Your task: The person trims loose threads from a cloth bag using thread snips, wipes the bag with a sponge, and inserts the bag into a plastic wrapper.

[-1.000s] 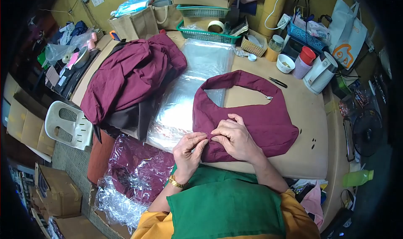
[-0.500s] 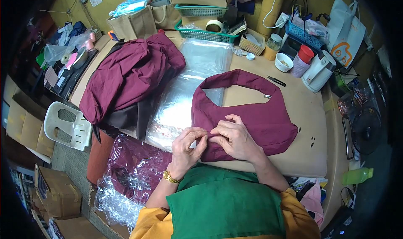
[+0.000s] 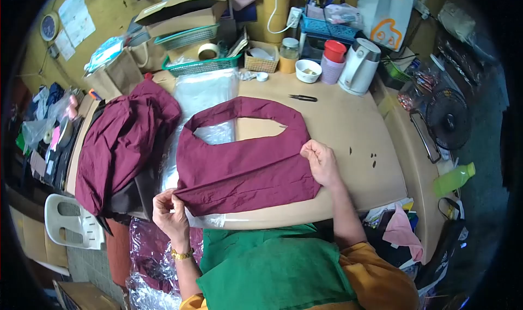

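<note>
A maroon cloth shoulder bag point(image 3: 239, 146) lies flat on the table in front of me, its wide strap looped away from me. My left hand point(image 3: 170, 207) is closed on the bag's left edge near the lower corner. At the right edge, higher up, my right hand point(image 3: 320, 160) pinches the fabric. A taut fold runs slantwise across the bag between both hands. Part of the bag rests on a stack of clear plastic sleeves point(image 3: 210, 89). Black thread snips point(image 3: 303, 97) lie beyond the strap.
A heap of maroon cloth point(image 3: 122, 141) sits at the left. Along the back stand a green basket point(image 3: 201, 64), a jar point(image 3: 289, 54), a white bowl point(image 3: 308, 71) and an electric kettle point(image 3: 360, 65). A white plastic stool point(image 3: 71, 223) is left of the table.
My hands have moved apart from the bag's middle to its two side edges, stretching a fold between them. The camera view has shifted, so the table's contents sit differently in frame.
</note>
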Available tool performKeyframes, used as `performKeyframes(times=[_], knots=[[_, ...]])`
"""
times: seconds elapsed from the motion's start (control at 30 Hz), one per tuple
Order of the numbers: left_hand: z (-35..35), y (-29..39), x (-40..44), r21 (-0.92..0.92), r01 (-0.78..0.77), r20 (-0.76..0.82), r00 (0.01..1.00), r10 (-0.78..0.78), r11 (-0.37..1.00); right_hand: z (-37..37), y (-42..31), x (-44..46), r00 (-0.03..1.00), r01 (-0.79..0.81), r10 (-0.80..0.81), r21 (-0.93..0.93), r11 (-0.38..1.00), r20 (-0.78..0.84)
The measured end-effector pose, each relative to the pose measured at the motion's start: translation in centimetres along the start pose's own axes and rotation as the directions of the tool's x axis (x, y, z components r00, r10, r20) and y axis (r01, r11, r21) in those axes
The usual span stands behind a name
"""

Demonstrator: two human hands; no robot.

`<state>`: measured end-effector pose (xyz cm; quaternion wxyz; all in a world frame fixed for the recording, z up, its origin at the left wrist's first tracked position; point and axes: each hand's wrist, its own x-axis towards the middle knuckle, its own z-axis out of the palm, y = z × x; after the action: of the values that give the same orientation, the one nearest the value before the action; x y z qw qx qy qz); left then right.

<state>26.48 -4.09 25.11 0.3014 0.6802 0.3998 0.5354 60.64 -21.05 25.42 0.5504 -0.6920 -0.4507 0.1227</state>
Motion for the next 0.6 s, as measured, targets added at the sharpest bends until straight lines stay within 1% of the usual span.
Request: performKeyframes(times=[0.03,0.07,0.1,0.17,0.2,0.23,0.27,0.3,0.37,0.4,0.43,0.47,0.5,0.53,0.57,0.6], knots=[[0.0,-0.9,0.0,0.005,0.036,0.014,0.999,-0.036,0.999,0.6,0.2,0.0,0.987,0.048,-0.047,0.002,0.999,-0.155],[-0.1,-1.3,0.2,0.000,0.028,0.021,0.999,-0.028,1.000,0.7,0.2,0.3,0.974,0.089,-0.111,-0.119,0.989,-0.198],[-0.2,-1.5,0.4,0.089,0.003,-0.004,1.000,-0.003,0.996,0.6,0.1,0.4,0.971,0.087,-0.111,-0.120,0.989,-0.210],[-0.1,-0.8,1.4,0.289,-0.023,-0.073,0.996,0.046,0.957,0.3,-0.8,0.9,0.962,-0.013,-0.005,-0.066,0.998,-0.274],[0.4,0.6,2.1,0.347,-0.214,-0.071,0.965,0.253,0.913,0.4,-1.7,1.1,0.959,-0.012,-0.006,-0.062,0.998,-0.282],[1.4,2.5,2.5,0.404,-0.389,-0.057,0.892,0.448,0.828,0.5,-2.7,1.3,0.972,-0.026,0.010,-0.065,0.998,-0.233],[3.1,5.3,2.2,0.218,-0.416,0.066,0.909,0.412,0.883,0.8,-3.6,1.4,0.984,-0.039,0.026,-0.071,0.997,-0.178],[5.2,8.4,1.5,0.027,-0.402,0.188,0.901,0.390,0.915,1.5,-4.2,1.3,0.990,0.035,-0.043,-0.060,0.998,-0.135],[8.5,13.0,0.9,0.029,-0.581,0.376,0.760,0.530,0.813,2.6,-5.7,1.1,0.996,0.080,-0.082,-0.055,0.995,-0.046],[10.4,14.0,0.7,-0.008,-0.619,0.406,0.716,0.568,0.786,3.3,-5.6,1.0,0.990,0.130,-0.129,0.010,0.991,-0.056],[11.6,14.2,0.6,-0.048,-0.654,0.434,0.667,0.605,0.755,3.2,-6.0,0.8,0.989,0.134,-0.133,0.011,0.991,-0.057],[12.3,13.3,0.6,-0.050,-0.658,0.433,0.664,0.610,0.751,2.8,-6.7,0.6,0.993,0.112,-0.106,0.121,0.986,-0.053],[13.3,12.0,0.6,-0.064,-0.616,0.458,0.681,0.572,0.785,2.5,-7.0,0.5,0.996,0.090,-0.080,0.230,0.969,-0.050],[13.8,11.3,0.7,-0.076,-0.572,0.486,0.694,0.532,0.817,1.7,-6.6,0.2,0.998,0.057,-0.049,0.290,0.955,-0.036],[14.0,11.2,0.8,-0.079,-0.577,0.487,0.689,0.537,0.813,0.7,-6.2,-0.2,0.998,0.060,-0.050,0.291,0.955,-0.043],[14.1,11.1,0.8,-0.105,-0.550,0.444,0.720,0.533,0.829,-0.2,-5.7,-0.6,0.996,-0.045,0.017,0.324,0.945,0.089]])
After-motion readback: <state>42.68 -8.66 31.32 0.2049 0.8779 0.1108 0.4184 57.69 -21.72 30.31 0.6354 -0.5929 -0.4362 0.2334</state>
